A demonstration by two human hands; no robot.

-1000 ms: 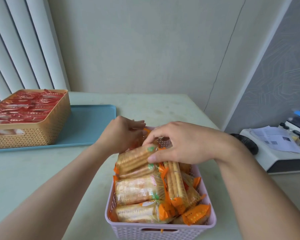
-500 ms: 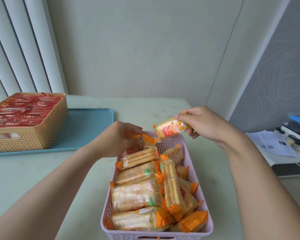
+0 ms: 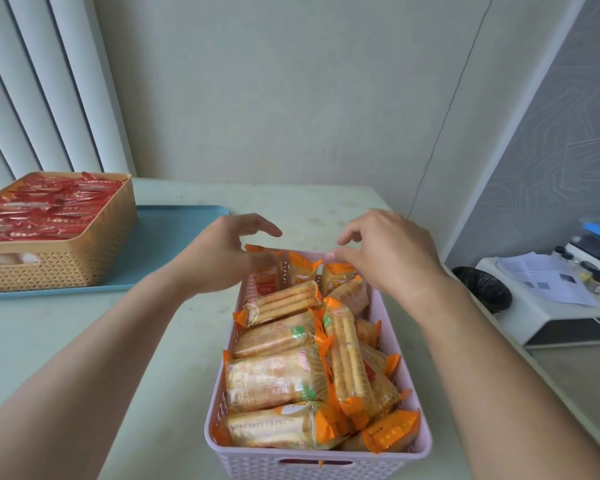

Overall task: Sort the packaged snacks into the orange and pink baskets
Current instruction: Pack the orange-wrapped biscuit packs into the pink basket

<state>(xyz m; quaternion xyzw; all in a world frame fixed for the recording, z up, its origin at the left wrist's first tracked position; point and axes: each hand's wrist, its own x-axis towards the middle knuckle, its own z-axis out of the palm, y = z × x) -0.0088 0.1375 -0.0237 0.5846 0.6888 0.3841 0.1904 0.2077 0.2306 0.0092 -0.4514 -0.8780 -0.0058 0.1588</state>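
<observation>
Snacks (image 3: 284, 375) in orange wrappers fill the pink basket (image 3: 317, 467) nearest the camera. Above its far end, the left hand (image 3: 222, 258) and right hand (image 3: 388, 258) hover with loose fingers, holding nothing. Farther left, red packets (image 3: 45, 206) fill the orange basket (image 3: 66, 268) on a blue tray (image 3: 174, 237).

Soft, even daylight, faint shadows, slight wide-angle bending at edges

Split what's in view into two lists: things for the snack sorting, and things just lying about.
For the job: pink basket, orange-wrapped snacks, orange basket, red-wrapped snacks.

Lying about: blue tray, white device, papers, black bin.
</observation>
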